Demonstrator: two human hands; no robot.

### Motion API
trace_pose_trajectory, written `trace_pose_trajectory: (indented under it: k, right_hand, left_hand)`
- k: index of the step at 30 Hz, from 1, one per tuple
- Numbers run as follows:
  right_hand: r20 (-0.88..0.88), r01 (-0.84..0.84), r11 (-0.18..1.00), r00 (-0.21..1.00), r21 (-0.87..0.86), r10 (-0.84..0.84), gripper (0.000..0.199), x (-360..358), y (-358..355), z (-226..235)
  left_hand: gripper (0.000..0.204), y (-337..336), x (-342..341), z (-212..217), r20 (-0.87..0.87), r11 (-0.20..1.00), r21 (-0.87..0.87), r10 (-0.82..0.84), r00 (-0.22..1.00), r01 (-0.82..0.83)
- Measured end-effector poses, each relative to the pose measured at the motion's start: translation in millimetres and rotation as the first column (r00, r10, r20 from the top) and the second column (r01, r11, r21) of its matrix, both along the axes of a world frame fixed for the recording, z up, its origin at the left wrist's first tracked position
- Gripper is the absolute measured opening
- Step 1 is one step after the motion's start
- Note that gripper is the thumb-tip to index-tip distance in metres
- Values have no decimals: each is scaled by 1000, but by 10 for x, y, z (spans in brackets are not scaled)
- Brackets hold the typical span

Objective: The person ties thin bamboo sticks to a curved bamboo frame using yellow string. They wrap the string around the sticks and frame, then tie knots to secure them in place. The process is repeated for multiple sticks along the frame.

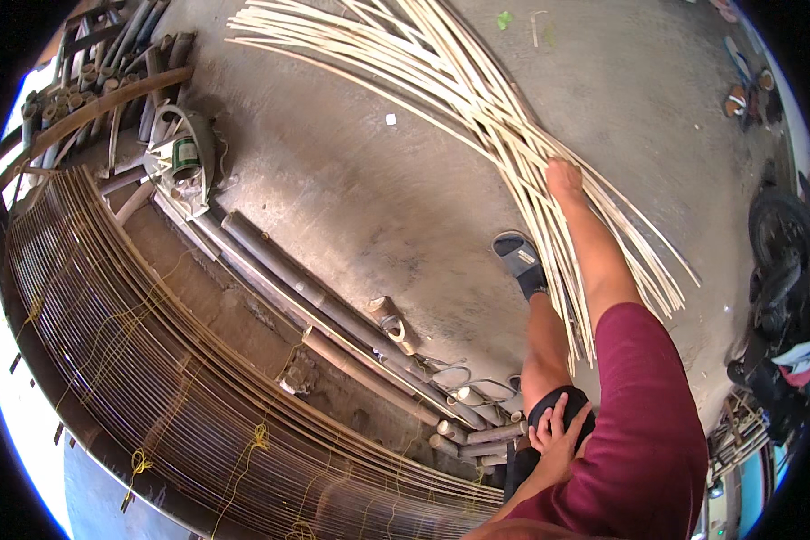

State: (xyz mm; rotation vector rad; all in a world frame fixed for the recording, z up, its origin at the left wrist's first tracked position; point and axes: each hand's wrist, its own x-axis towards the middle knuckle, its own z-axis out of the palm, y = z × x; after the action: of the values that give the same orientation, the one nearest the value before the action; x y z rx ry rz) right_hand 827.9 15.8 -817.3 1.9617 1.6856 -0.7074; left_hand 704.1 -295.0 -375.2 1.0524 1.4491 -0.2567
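Observation:
Long pale bamboo strips lie in a loose, crossing bundle on the concrete floor, fanning out toward the far left. My right hand, at the end of an outstretched arm, is closed on some of the strips where they cross. Its fingertips are partly hidden, so how many it grips cannot be made out. My left hand lies on my bent knee over dark shorts, fingers spread and holding nothing. Beside the near part of the bundle is my foot in a black slipper.
A long slatted bamboo screen tied with yellow string stretches along the left and bottom. Dark bamboo poles lie beside it. A green can sits in a pale chair-like frame at the far left. A motorcycle stands at the right edge.

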Motion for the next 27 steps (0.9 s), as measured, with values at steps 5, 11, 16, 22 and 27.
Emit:
trace_pose_trajectory:
  k: [5,11,16,22,27]
  right_hand:
    - [-52,-26,963,998,268,41,23,-40,-91,302]
    - [-684,428,808,728,405,-42,22,-634,-44,2469]
    - [-817,512,677,523,528,242,18,-1491,446,5131]
    - [-942,430,876,-141,220,306,22,-3145,561,7471]
    - [-719,-158,910,-568,-382,-401,30,-4452,-562,8992]
  left_hand:
    - [56,246,6,140,23,999,33,15,1000,-15]
    - [48,29,-126,178,176,943,132,282,943,-307]
    - [49,130,-587,731,197,816,168,521,830,-552]
    - [42,1133,-2045,2586,150,340,807,673,724,-482]
    - [33,886,-2864,4054,370,-104,835,833,412,-540]
